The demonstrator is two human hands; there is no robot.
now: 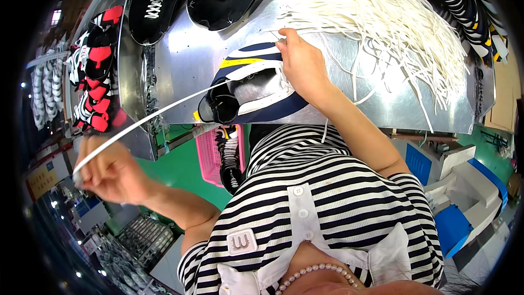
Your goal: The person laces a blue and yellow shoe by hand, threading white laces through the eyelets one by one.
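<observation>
A navy, white and yellow shoe upper [273, 111] lies on the metal table with its opening facing up. My right hand [305, 65] is closed over one end of it; the fingertips are partly hidden, and a lace end sticks out near them. From the upper a white shoelace [164, 109] stretches in a straight line down to the left. My left hand [112, 172], smeared by motion, is closed on the lace's far part, well away from the table.
White laces [376, 27] lie heaped at the back right of the metal table [180, 60]. Black soles or uppers [155, 8] stand at the back left, red-and-black uppers [98, 76] beyond them. Striped uppers [464, 5] line the right. A pink basket [206, 155] sits below.
</observation>
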